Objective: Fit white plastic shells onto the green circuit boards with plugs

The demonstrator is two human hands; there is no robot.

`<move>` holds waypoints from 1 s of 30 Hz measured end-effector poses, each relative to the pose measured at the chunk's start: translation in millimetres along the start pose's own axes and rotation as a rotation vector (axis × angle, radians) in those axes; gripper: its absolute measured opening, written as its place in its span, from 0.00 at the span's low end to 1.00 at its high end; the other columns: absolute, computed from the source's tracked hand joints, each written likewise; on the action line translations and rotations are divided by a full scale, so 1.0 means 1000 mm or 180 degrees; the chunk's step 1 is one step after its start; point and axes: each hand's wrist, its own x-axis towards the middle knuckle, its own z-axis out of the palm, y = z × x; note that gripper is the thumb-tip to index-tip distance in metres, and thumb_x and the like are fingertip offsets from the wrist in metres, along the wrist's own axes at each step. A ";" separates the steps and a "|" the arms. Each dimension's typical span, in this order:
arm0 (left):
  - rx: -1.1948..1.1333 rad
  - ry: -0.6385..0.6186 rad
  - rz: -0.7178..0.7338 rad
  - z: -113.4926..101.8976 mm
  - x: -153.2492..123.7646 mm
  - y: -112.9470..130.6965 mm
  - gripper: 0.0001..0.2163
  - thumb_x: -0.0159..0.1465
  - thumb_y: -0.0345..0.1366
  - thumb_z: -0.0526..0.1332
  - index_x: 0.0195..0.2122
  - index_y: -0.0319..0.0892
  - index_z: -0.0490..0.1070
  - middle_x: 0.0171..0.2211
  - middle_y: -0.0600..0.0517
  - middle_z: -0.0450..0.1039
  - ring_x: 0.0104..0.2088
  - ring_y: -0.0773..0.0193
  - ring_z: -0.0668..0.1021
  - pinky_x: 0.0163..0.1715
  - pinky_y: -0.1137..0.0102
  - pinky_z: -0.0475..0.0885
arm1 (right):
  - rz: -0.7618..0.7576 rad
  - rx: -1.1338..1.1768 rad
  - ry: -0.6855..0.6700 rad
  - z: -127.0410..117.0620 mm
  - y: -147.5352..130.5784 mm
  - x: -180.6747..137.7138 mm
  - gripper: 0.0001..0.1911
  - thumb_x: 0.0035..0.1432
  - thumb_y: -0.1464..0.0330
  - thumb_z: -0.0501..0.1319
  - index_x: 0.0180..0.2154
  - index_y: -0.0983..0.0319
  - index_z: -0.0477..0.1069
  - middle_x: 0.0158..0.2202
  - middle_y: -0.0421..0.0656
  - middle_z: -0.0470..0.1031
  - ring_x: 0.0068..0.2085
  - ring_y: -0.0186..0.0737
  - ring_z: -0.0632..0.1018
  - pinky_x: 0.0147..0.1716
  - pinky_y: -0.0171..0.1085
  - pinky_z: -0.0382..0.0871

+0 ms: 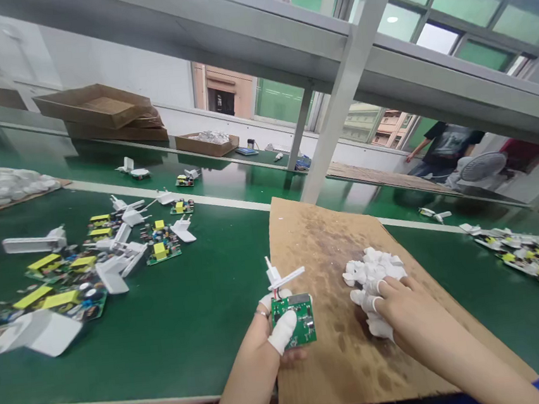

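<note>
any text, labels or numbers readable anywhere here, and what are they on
No text can be read.
Green circuit board in the left hand: markings too small and blurred to make out.
Loose boards on the green table: yellow parts show no legible print.
White plastic pieces under the right hand, on the cardboard sheet: plain, no print visible.
Cardboard boxes at the back: no lettering visible.

Right hand [406,312] covering part of the white pieces pile [374,274], cardboard sheet [321,241] hanging past the worktop's near edge, circuit board pile [537,262] cut off at the right, far person's head hidden by the shelf [429,78]
</note>
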 end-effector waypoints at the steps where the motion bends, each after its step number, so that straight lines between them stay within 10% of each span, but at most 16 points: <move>1: -0.0061 -0.0035 -0.0038 0.000 0.001 0.000 0.21 0.56 0.37 0.53 0.50 0.43 0.50 0.44 0.47 0.63 0.36 0.63 0.70 0.29 0.72 0.69 | 0.0034 0.0076 0.0244 0.000 0.002 0.000 0.15 0.33 0.82 0.52 0.21 0.61 0.71 0.20 0.44 0.68 0.25 0.42 0.70 0.25 0.38 0.60; 7: -0.0906 -0.0074 -0.0282 -0.002 0.001 0.006 0.18 0.57 0.36 0.51 0.48 0.38 0.54 0.45 0.43 0.63 0.41 0.56 0.69 0.35 0.68 0.68 | 0.0183 0.0821 0.1763 0.000 -0.019 0.009 0.11 0.52 0.67 0.49 0.34 0.63 0.67 0.26 0.46 0.70 0.27 0.41 0.70 0.26 0.39 0.63; 12: -0.1195 0.0110 -0.0240 -0.003 0.001 0.005 0.18 0.58 0.35 0.49 0.49 0.36 0.53 0.45 0.41 0.63 0.43 0.55 0.69 0.35 0.68 0.69 | 0.0061 0.0736 0.2386 0.017 -0.056 0.022 0.13 0.53 0.74 0.44 0.31 0.68 0.67 0.28 0.50 0.70 0.31 0.42 0.70 0.29 0.38 0.65; 25: -0.1207 0.0110 -0.0097 -0.003 0.000 0.001 0.19 0.57 0.33 0.51 0.50 0.41 0.53 0.47 0.46 0.61 0.47 0.55 0.65 0.36 0.68 0.70 | 0.0304 0.0110 0.1835 0.033 -0.049 -0.005 0.14 0.51 0.72 0.45 0.35 0.65 0.68 0.20 0.45 0.69 0.17 0.39 0.70 0.13 0.35 0.64; 30: -0.1120 0.0104 -0.0124 -0.003 -0.001 0.002 0.19 0.57 0.34 0.51 0.50 0.41 0.52 0.46 0.46 0.62 0.46 0.56 0.66 0.36 0.68 0.69 | 0.0230 -0.0052 0.1617 0.032 -0.045 -0.008 0.15 0.48 0.72 0.46 0.19 0.63 0.69 0.16 0.44 0.67 0.13 0.38 0.69 0.11 0.34 0.63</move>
